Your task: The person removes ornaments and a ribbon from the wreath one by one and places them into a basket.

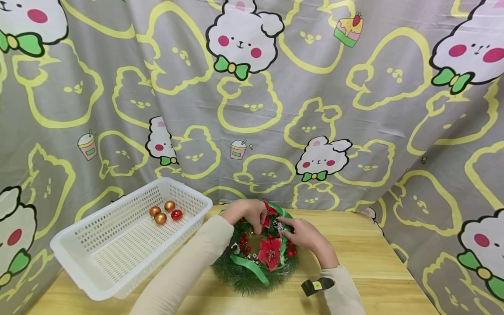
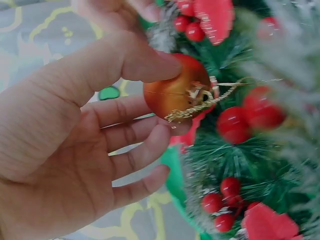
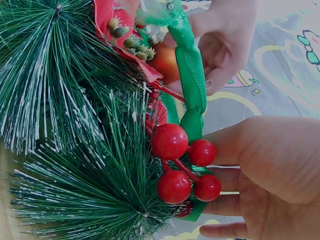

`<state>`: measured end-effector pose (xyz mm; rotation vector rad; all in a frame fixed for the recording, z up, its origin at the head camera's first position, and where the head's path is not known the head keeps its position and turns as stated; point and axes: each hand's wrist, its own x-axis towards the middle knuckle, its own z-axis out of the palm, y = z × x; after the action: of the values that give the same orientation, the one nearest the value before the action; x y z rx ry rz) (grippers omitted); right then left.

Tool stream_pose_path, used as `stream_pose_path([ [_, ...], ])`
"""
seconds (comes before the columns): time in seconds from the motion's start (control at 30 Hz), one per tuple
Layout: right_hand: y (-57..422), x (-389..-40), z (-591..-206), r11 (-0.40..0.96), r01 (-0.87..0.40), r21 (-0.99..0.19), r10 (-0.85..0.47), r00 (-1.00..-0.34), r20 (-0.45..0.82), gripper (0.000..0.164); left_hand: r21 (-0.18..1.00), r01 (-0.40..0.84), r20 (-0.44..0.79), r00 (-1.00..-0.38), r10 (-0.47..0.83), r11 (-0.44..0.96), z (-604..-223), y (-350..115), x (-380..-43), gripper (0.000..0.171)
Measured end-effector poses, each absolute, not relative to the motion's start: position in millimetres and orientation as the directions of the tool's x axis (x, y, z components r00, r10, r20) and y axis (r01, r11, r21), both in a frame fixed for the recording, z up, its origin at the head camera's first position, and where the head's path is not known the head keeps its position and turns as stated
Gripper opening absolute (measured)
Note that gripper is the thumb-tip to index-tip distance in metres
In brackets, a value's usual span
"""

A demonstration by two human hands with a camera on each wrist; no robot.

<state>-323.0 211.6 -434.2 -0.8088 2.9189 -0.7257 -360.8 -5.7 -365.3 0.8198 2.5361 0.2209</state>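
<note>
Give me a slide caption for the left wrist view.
Left hand holds a golden bauble at a wreath with red berries.

A yellow label (image 1: 317,285) is showing on the black device (image 1: 308,288) at the right sleeve (image 1: 343,289), its marks appearing too small to read; no legible text is showing.

The things are carried by a wooden table (image 1: 386,262), light yellow-brown, with its grain run roughly between nine and three o'clock. Directly on it, near the middle, a round green wreath (image 1: 253,267) is set, trimmed with red and green. At nine o'clock from the wreath a long white mesh basket (image 1: 126,240) is placed, slanted so that its ends are pointed at eight and two o'clock; the table's edge toward ten o'clock is hidden by it.
</note>
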Motion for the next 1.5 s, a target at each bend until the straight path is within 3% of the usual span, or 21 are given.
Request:
stream_pose_path([
  [0.17, 213, -323, -434, 0.761, -0.469, -0.447, -0.490, -0.868, 0.078, 0.047, 0.320, 0.508, -0.388, -0.700, 0.600, 0.800, -350, -16, -357, 0.015],
  [0.5, 212, -324, -435, 0.767, -0.464, -0.443, -0.485, -0.871, 0.072, 0.048, 0.348, 0.520, -0.367, -0.690, 0.624, 0.780, -341, -34, -357, 0.021],
  [0.77, 212, -324, -435, 0.772, -0.458, -0.441, -0.478, -0.875, 0.072, 0.047, 0.452, 0.520, -0.339, -0.651, 0.679, 0.725, -341, -34, -357, 0.022],
  [1.33, 210, -325, -436, 0.769, -0.480, -0.422, -0.486, -0.868, 0.102, 0.045, 0.401, 0.599, -0.320, -0.617, 0.719, 0.693, -354, -21, -356, 0.027],
  [1.5, 210, -324, -436, 0.767, -0.482, -0.424, -0.488, -0.867, 0.104, 0.045, 0.452, 0.561, -0.334, -0.614, 0.715, 0.693, -353, -22, -356, 0.026],
])
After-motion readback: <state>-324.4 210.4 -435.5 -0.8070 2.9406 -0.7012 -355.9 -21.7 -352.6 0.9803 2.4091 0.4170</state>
